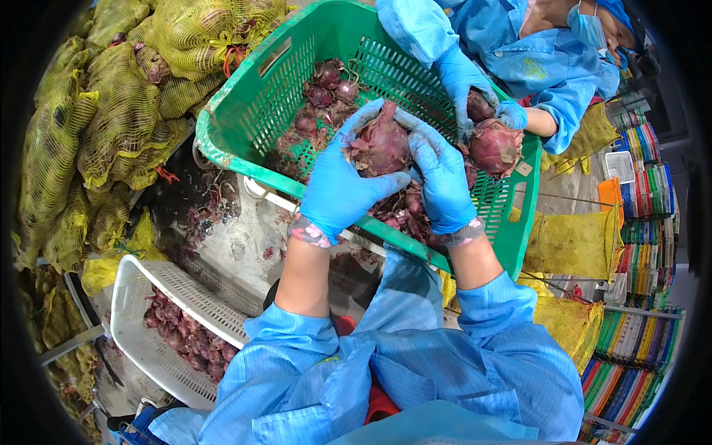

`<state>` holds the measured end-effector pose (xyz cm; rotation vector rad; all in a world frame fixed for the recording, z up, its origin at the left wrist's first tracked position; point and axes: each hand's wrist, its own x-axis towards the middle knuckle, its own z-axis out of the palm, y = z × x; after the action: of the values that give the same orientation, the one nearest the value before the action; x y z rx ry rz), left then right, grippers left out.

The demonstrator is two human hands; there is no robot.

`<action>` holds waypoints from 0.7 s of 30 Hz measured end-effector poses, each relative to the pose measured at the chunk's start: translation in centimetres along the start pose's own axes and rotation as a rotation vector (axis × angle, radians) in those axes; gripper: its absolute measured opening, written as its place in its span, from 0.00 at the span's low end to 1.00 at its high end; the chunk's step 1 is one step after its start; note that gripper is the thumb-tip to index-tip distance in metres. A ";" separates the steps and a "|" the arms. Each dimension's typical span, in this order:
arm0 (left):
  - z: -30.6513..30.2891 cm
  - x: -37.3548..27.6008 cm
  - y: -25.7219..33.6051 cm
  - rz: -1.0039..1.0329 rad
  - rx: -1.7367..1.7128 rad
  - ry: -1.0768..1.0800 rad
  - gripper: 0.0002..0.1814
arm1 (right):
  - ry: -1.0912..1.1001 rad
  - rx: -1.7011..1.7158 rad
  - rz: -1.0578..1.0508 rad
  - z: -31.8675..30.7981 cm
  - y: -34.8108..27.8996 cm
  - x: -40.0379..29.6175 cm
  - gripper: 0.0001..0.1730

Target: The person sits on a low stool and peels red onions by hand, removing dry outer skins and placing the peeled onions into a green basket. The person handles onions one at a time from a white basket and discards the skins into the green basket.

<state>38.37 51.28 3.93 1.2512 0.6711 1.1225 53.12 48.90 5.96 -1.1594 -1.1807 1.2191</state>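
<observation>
Over a green plastic crate (245, 158), my left hand (339, 183) in a blue glove holds a large red onion (382, 146) by its left side, thumb below it. My right hand (440, 172), gloved too, curls round the onion's right side. Loose dry skins hang from the bulb, and its neck points up between my fingers. Smaller red onions (346, 90) and peelings lie in the crate. Just right of my right hand, another large red onion (495, 147) is close to a co-worker's gloved hands, which also hold a darker onion (479, 105).
A co-worker in blue (534, 61) leans over the crate's far right side. Yellow mesh sacks of onions (119, 105) are piled at the left. A white crate (183, 278) with red onions stands lower left. Empty-looking yellow sacks (575, 242) and stacked coloured crates (639, 261) are at the right.
</observation>
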 end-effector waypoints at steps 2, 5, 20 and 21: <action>-0.2 0.0 -0.4 0.047 -0.056 0.027 0.42 | -0.034 0.067 0.064 0.2 -0.7 -0.2 0.24; -0.5 -0.1 -0.3 0.089 -0.092 0.082 0.30 | -0.152 0.129 -0.039 0.6 -0.5 -0.1 0.32; -0.7 0.5 -1.3 0.170 0.074 0.435 0.33 | 0.070 0.734 0.133 -1.8 0.9 1.3 0.33; -0.6 0.7 -1.7 0.332 0.244 0.504 0.37 | 0.106 0.786 0.132 -1.7 1.0 1.6 0.33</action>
<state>38.54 52.31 2.32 1.3246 1.0242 1.7013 54.73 50.54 4.91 -0.6909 -0.4553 1.5058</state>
